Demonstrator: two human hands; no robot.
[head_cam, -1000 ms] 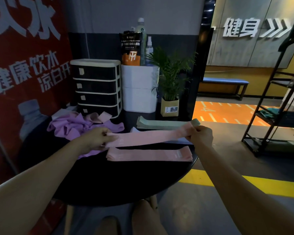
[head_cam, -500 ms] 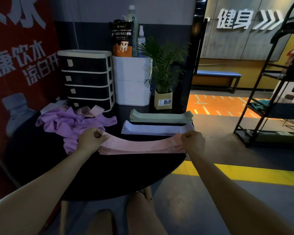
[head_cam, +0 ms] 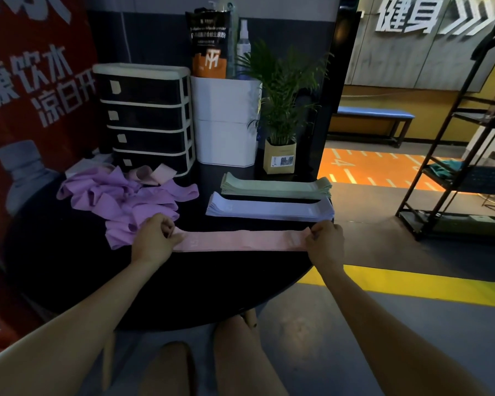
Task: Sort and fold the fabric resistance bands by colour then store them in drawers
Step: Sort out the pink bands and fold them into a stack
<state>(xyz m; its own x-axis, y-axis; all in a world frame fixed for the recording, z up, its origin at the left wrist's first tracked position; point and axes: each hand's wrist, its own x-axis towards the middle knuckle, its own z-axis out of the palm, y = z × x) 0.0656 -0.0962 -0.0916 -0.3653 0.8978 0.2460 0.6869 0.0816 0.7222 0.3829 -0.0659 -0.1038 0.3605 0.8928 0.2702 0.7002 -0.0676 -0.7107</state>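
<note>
Both hands, left (head_cam: 152, 243) and right (head_cam: 325, 240), pinch the pink band's (head_cam: 240, 240) ends; best keep it taut, squared just before the lilac stack (head_cam: 269, 208)

- Left hand (head_cam: 155, 241): bare, no glove, ring or watch visible.
- Right hand (head_cam: 325, 242): bare, likewise unadorned.
- Forearms: bare, no sleeves in view.
- Knees: bare.
</note>
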